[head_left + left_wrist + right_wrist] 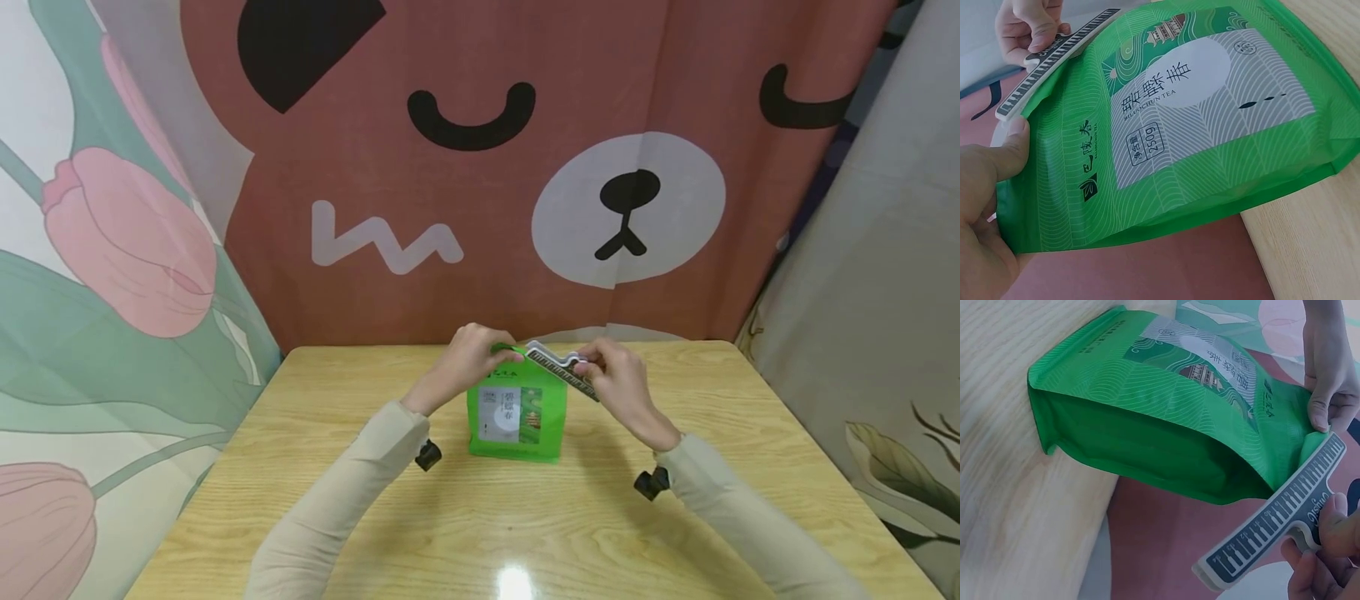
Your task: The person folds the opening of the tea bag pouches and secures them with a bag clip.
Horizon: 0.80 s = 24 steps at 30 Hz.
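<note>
I see the green tea bag (516,417) upright mid-table (375,517). Only the left wrist view resolves its print, "250g". My left hand (468,358) pinches the bag's top corner; my right hand (618,383) grips the sealing clip (562,371), slanted at the bag's top edge.

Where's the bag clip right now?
In the head view the bag clip sits at the top right corner of the green tea bag, pinched by the right hand, while the left hand holds the bag's top.
</note>
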Each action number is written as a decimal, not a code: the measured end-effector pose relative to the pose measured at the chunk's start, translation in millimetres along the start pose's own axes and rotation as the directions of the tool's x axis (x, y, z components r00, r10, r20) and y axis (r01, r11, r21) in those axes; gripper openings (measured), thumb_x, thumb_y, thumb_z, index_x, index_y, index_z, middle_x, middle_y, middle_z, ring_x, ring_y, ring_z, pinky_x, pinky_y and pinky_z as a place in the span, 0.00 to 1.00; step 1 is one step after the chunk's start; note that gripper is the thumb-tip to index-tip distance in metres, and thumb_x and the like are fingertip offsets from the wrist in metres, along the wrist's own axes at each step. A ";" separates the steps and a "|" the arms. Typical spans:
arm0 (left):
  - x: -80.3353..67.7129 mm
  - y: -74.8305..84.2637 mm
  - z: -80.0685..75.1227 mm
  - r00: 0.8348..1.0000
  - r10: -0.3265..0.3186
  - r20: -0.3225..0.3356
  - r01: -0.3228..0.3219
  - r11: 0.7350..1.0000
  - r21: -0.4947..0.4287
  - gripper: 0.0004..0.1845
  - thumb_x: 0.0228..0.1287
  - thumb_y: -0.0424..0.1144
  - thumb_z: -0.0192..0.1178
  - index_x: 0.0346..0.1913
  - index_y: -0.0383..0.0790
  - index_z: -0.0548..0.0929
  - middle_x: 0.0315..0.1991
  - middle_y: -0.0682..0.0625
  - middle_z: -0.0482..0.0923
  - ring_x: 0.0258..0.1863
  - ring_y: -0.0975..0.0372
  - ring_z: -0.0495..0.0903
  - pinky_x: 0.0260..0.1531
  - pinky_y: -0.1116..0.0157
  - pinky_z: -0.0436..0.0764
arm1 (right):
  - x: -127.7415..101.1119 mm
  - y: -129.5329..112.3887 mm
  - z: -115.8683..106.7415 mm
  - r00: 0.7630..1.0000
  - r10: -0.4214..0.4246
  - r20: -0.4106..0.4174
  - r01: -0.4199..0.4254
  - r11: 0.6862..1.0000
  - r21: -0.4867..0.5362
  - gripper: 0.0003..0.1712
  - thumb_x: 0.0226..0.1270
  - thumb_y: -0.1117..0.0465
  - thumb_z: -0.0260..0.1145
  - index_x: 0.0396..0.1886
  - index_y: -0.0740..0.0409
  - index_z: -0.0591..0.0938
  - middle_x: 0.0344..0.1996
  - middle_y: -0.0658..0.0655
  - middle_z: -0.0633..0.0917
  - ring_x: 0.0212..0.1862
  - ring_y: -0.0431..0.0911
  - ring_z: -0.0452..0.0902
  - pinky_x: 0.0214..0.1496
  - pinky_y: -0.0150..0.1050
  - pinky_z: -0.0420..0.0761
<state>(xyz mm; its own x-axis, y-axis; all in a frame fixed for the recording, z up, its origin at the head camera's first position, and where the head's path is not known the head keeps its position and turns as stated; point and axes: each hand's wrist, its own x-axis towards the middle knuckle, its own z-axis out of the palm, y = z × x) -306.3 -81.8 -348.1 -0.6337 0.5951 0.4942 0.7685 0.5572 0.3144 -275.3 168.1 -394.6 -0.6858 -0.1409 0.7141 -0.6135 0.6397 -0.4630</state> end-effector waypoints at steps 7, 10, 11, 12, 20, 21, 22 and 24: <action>-1.1 0.1 -0.3 1.000 0.001 0.008 -0.001 1.000 -0.003 0.09 0.63 0.40 0.68 0.41 0.40 0.90 0.35 0.52 0.87 0.24 0.70 0.79 0.27 0.72 0.76 | 2.3 -4.0 0.6 1.000 -0.002 0.024 0.003 1.000 -0.022 0.09 0.57 0.69 0.75 0.36 0.64 0.85 0.28 0.55 0.82 0.25 0.43 0.73 0.26 0.38 0.69; -1.4 -0.1 -1.1 1.000 0.000 0.016 0.000 1.000 -0.008 0.09 0.63 0.41 0.68 0.42 0.41 0.90 0.35 0.53 0.87 0.24 0.71 0.79 0.26 0.72 0.76 | 2.9 -3.1 -0.7 0.999 0.002 0.041 -0.002 1.000 -0.002 0.10 0.57 0.68 0.75 0.38 0.64 0.84 0.30 0.55 0.83 0.28 0.44 0.76 0.28 0.39 0.73; -1.5 -0.2 -1.5 1.000 0.000 0.016 0.000 1.000 -0.010 0.09 0.63 0.41 0.68 0.42 0.41 0.90 0.35 0.53 0.87 0.24 0.71 0.79 0.27 0.73 0.76 | 3.1 -2.4 -1.1 0.999 0.001 0.050 -0.001 1.000 0.005 0.10 0.57 0.68 0.75 0.39 0.64 0.84 0.30 0.55 0.83 0.28 0.45 0.77 0.28 0.39 0.74; -1.7 -0.5 -1.9 1.000 0.000 0.017 0.000 1.000 -0.010 0.09 0.63 0.41 0.68 0.42 0.41 0.90 0.35 0.53 0.87 0.25 0.71 0.80 0.27 0.73 0.76 | 3.3 -2.0 -2.0 0.998 0.001 0.061 -0.002 1.000 0.015 0.10 0.58 0.68 0.74 0.39 0.63 0.84 0.31 0.55 0.83 0.29 0.45 0.78 0.29 0.39 0.75; -7.9 -7.8 -5.8 1.000 0.004 -0.025 -0.003 1.000 0.018 0.07 0.62 0.40 0.70 0.41 0.42 0.90 0.35 0.53 0.87 0.27 0.69 0.82 0.30 0.71 0.78 | 4.0 1.8 -9.8 0.979 0.057 0.195 -0.079 0.992 0.103 0.15 0.64 0.63 0.71 0.49 0.65 0.84 0.38 0.57 0.84 0.37 0.49 0.83 0.39 0.48 0.83; -8.7 -8.4 -6.2 1.000 0.000 -0.026 0.000 1.000 0.012 0.07 0.62 0.39 0.70 0.40 0.42 0.90 0.35 0.53 0.87 0.27 0.69 0.81 0.29 0.71 0.78 | 3.8 2.5 -10.2 0.978 0.060 0.199 -0.083 0.991 0.109 0.16 0.64 0.63 0.71 0.50 0.65 0.84 0.39 0.58 0.85 0.37 0.50 0.83 0.39 0.49 0.83; -9.3 -8.8 -6.5 1.000 -0.005 -0.023 0.005 1.000 0.002 0.06 0.62 0.39 0.69 0.40 0.43 0.90 0.34 0.54 0.87 0.27 0.69 0.81 0.29 0.71 0.77 | 3.5 2.7 -10.6 0.977 0.064 0.201 -0.088 0.990 0.110 0.17 0.64 0.63 0.71 0.51 0.65 0.84 0.39 0.58 0.85 0.37 0.50 0.84 0.39 0.50 0.83; -10.0 -8.8 -6.7 1.000 -0.009 -0.016 0.009 1.000 -0.009 0.06 0.63 0.39 0.69 0.40 0.43 0.90 0.34 0.54 0.86 0.25 0.70 0.80 0.28 0.72 0.77 | 2.9 3.0 -10.4 0.978 0.071 0.195 -0.093 0.990 0.107 0.17 0.64 0.64 0.72 0.51 0.66 0.84 0.39 0.59 0.86 0.37 0.51 0.84 0.39 0.49 0.83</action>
<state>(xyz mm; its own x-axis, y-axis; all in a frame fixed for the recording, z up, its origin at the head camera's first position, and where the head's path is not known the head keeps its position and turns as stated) -306.1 -96.5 -350.4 -0.6392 0.5809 0.5040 0.7636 0.5575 0.3258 -275.1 177.5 -388.5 -0.7907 -0.2394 0.5635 -0.5854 0.5652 -0.5813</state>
